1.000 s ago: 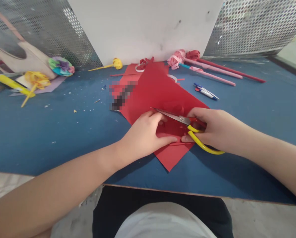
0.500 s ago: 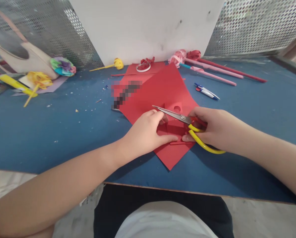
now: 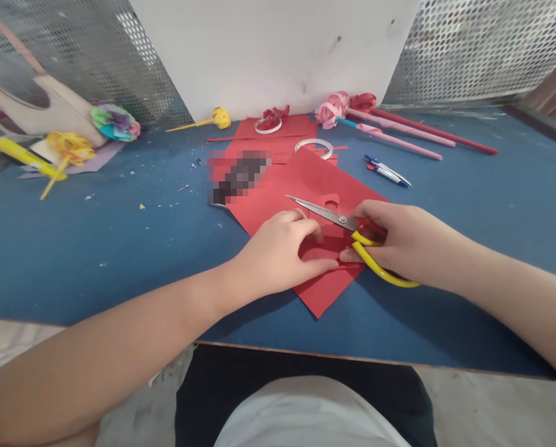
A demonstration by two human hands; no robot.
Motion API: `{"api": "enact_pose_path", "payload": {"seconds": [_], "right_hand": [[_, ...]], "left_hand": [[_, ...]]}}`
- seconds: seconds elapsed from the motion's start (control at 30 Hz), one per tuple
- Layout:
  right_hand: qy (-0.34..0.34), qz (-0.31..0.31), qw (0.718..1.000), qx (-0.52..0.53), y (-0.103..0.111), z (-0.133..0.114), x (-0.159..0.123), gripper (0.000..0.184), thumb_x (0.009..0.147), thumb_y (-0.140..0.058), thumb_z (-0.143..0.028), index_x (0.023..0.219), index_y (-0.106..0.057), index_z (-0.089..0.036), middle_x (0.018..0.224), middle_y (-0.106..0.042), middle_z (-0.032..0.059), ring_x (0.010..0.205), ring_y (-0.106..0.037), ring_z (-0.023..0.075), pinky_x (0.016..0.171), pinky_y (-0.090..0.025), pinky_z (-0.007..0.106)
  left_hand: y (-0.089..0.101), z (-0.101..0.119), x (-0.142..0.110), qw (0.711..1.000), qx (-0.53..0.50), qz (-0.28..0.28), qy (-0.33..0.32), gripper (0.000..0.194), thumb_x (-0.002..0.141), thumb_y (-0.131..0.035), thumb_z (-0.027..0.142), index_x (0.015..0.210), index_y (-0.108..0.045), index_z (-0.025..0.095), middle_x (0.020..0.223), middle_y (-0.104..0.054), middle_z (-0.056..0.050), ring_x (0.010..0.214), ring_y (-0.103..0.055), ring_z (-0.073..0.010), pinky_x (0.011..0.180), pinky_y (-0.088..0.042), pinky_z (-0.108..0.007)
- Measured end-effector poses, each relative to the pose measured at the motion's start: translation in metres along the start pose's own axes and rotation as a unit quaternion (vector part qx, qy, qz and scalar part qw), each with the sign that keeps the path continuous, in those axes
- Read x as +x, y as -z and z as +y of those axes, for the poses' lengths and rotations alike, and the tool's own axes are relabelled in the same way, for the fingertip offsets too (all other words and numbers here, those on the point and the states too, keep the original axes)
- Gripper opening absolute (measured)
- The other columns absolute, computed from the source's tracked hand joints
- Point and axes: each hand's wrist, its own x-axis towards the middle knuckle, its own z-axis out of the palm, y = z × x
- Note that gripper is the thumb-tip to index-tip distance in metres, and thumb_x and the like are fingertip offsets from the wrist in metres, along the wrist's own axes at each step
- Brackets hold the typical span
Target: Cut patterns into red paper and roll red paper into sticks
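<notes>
A sheet of red paper [image 3: 305, 180] lies flat on the blue table [image 3: 95, 248], one corner pointing toward me. My left hand [image 3: 278, 254] presses on it and pinches a small red piece with thumb and fingers. My right hand [image 3: 399, 239] grips yellow-handled scissors [image 3: 352, 233]; the metal blades are shut and point left over the paper, just above my left fingers. A small round hole shows in the paper beyond the blades.
A tape roll [image 3: 314, 146] and more red sheets lie behind the paper. Pink and red paper flowers on sticks [image 3: 380, 121] and a pen [image 3: 387, 172] are at the back right. Yellow and multicoloured paper flowers [image 3: 114, 121] sit at the left. A white board [image 3: 273, 49] stands behind.
The raised far part of the red sheet has dropped flat, uncovering the tape roll behind it. My hands and the scissors have barely moved.
</notes>
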Motion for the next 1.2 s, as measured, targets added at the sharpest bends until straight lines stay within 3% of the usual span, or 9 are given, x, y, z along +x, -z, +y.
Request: {"api": "enact_pose_path", "payload": {"seconds": [0.17,0.37,0.9,1.2], "right_hand": [[-0.029,-0.025,0.999,-0.016,0.000,-0.006,-0.002,0.048,0.075,-0.074,-0.070,0.089,-0.057,-0.028,0.064,-0.063,-0.0028,0.052,-0.056,0.0187,0.050,-0.039,0.030],[0.027,-0.030,0.999,-0.017,-0.001,-0.005,-0.010,0.032,0.081,-0.074,-0.050,0.094,-0.055,-0.028,0.066,-0.063,-0.0048,0.054,-0.055,0.0168,0.052,-0.040,0.027],[-0.039,-0.053,0.998,-0.003,0.000,-0.009,-0.006,0.045,0.073,-0.079,-0.064,0.092,-0.057,-0.029,0.067,-0.065,-0.0041,0.055,-0.058,0.0188,0.050,-0.041,0.029],[-0.038,-0.037,0.998,-0.018,-0.003,-0.009,-0.006,0.052,0.074,-0.074,-0.074,0.094,-0.058,-0.029,0.065,-0.064,-0.0029,0.053,-0.058,0.0191,0.050,-0.039,0.030]], "left_hand": [[-0.001,0.001,0.000,1.000,-0.008,0.004,0.009,0.038,0.082,-0.084,0.051,0.097,-0.074,0.018,0.107,-0.072,-0.008,0.103,-0.069,-0.0279,0.091,-0.056,-0.043],[-0.001,0.005,0.000,1.000,0.003,-0.003,0.007,0.040,0.082,-0.082,0.049,0.106,-0.075,0.016,0.108,-0.073,-0.010,0.105,-0.068,-0.0303,0.092,-0.056,-0.046],[0.001,0.001,-0.004,0.999,-0.029,0.011,0.025,0.045,0.079,-0.085,0.057,0.094,-0.065,0.019,0.100,-0.070,-0.006,0.097,-0.065,-0.0249,0.084,-0.052,-0.039],[0.002,0.000,-0.004,0.999,-0.028,0.006,0.026,0.046,0.078,-0.085,0.058,0.083,-0.059,0.021,0.090,-0.067,-0.004,0.091,-0.062,-0.0230,0.081,-0.050,-0.037]]}}
